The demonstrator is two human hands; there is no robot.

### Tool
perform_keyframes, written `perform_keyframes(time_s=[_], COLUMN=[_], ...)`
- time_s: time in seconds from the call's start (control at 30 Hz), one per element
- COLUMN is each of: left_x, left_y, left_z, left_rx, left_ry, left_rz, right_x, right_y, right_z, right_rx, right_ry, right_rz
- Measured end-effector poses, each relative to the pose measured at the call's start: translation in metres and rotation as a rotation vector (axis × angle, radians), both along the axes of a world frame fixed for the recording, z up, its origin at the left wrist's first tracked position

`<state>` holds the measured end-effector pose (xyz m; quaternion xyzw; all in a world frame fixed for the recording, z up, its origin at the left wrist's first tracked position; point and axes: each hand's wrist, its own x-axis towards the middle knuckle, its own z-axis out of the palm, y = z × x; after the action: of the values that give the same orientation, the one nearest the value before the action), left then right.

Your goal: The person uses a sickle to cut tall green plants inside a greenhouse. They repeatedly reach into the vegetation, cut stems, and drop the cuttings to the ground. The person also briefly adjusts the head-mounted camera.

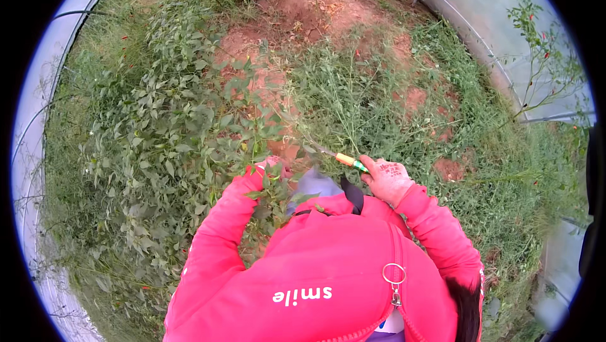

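My right hand [389, 181], in a pale work glove with red print, is closed around the striped yellow, orange and green handle [351, 161] of a hand sickle. The sickle's thin metal blade [323, 148] points up and left over cut or lying weeds. Pepper plant leaves [267, 183] partly cover my left hand [280, 166], which is low beside a pepper plant at the edge of a bare soil strip [284, 148]. Whether its fingers hold a stem is hidden. Both arms wear bright pink sleeves.
Dense pepper plants [161, 119] fill the left side. Tangled weeds [360, 100] spread ahead and right, around reddish soil [331, 10]. Plastic greenhouse sheeting [473, 15] curves along both sides. A taller plant with red peppers [535, 62] leans by the right wall.
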<state>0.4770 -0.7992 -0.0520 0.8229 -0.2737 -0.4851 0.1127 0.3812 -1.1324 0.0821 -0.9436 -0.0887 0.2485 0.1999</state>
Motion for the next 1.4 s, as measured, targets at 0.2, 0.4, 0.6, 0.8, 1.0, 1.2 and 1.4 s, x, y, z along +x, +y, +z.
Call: perform_keyframes(time_s=[0.2,0.4,0.6,0.8,1.0,1.2,1.4], left_x=[0.001,0.017,0.031,0.043,0.041,0.038,0.036], left_y=[-0.003,-0.035,-0.046,-0.088,-0.121,-0.139,-0.149], left_z=[0.005,-0.005,-0.038,0.016,0.024,0.035,0.038], left_rx=[-0.154,-0.175,-0.204,0.018,0.001,0.002,-0.022], left_ry=[-0.230,-0.298,-0.098,-0.128,-0.170,-0.109,-0.057], left_rz=[0.118,0.046,0.153,-0.033,-0.106,-0.143,-0.146], right_x=[-0.073,-0.173,-0.303,-0.340,-0.239,-0.156,-0.150], right_y=[-0.087,-0.201,-0.293,-0.296,-0.174,-0.079,-0.061], right_z=[0.028,0.014,-0.044,-0.038,0.017,-0.023,-0.122], right_rx=[-0.097,-0.404,-0.588,-0.194,0.624,0.311,0.113], right_ry=[0.112,0.273,0.379,-0.624,-0.720,0.145,0.466], right_rz=[-0.293,-0.781,-1.413,-2.055,-1.703,-0.772,-0.617])
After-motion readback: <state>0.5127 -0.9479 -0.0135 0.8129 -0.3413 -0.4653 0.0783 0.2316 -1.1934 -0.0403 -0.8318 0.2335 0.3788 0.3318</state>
